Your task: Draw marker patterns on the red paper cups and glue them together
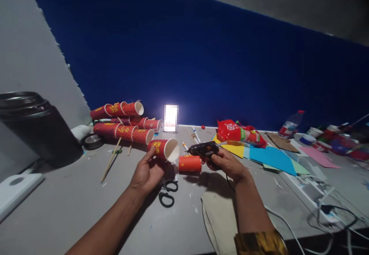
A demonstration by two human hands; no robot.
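Note:
In my left hand [147, 173] is a red paper cup [159, 148] with yellow print, held on its side with its white mouth facing right. My right hand [226, 163] grips a black glue gun [202, 148], its nozzle pointing left toward the cup but apart from it. Under the gun's nozzle, an orange-red paper cup [190, 164] lies on its side on the table. Below my left hand, scissors [167, 198] lie with their dark handles showing; the blades are mostly hidden. Rows of nested red paper cups [123, 133] are stacked at the back left.
A black lidded container [43, 132] stands at left, near a roll of tape [92, 141] and a wooden stick [111, 161]. A bright screen [171, 117] leans at the back. Right are a red packet [240, 132], coloured paper [271, 159], a bottle [291, 125] and a power strip [313, 193] with cables.

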